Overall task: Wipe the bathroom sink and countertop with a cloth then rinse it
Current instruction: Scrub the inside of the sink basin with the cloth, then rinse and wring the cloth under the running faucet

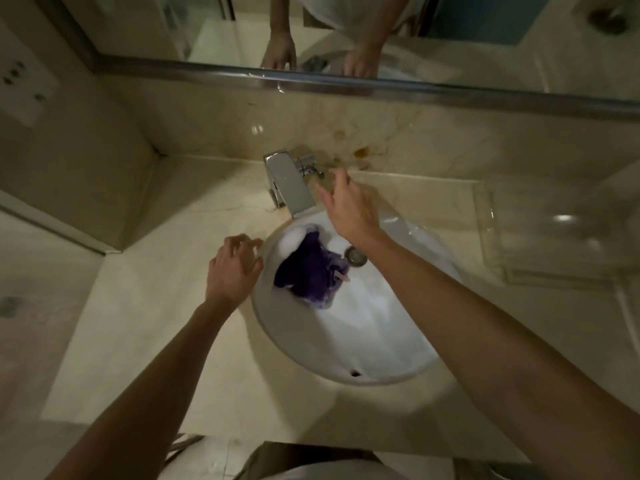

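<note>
I see one purple cloth [308,268], and it lies crumpled inside the white sink [367,341], against the far left wall of the basin, just beside the drain [356,255] and below the spout of the faucet [289,183]. White foam sits at its upper edge, so I judge it is wet and soapy. A wet cloth like this will be soft, limp and rather heavy with water, and slippery from the soap. I would take it at the thick bunched middle, with the whole hand, not by a thin corner, because a corner may slide out.

My left hand [232,268] rests at the rim of the sink on the counter [149,341]. Its fingers are loosely curled and they hold nothing. My right hand [349,209] is above the back of the basin, next to the faucet. Its fingers are spread and relaxed, with the tips near the small handle [310,166], and they also hold nothing. I cannot tell if a fingertip touches the handle.

By count: one cloth, one sink, one faucet, one drain, two hands. On the counter to the right there is one clear tray [554,233]. Above, one mirror [485,46] reflects both hands.
</note>
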The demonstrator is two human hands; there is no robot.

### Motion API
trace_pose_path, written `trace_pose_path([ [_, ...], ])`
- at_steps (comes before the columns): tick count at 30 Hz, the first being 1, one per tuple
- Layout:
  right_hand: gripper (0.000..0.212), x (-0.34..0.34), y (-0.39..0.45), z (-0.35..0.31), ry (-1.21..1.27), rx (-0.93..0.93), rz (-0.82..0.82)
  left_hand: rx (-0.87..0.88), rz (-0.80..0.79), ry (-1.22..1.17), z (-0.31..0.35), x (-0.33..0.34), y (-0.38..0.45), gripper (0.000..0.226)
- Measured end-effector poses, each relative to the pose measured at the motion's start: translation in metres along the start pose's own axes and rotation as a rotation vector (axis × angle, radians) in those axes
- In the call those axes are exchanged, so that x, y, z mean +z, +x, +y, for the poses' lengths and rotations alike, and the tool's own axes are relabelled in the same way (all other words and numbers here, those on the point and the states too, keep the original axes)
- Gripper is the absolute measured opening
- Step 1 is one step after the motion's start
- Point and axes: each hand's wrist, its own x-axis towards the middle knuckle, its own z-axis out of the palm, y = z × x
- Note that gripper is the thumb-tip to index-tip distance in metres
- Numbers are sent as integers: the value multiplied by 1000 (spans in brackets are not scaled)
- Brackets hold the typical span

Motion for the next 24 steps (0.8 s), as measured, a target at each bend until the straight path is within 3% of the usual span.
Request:
trace_pose_path([
  [8, 35, 9, 33, -18, -230, -53, 45, 142, -44, -21, 12, -4, -25, 46],
  [18, 31, 4, 43, 5, 13, 77, -56, 59, -71, -223, 24, -1, -21, 36],
  [22, 31, 17, 5, 25, 82, 175, -182, 74, -119, -277, 40, 12, -15, 38],
  [24, 34, 35, -19, 36, 107, 223, -341, 59, -136, -228, 50, 22, -8, 44],
])
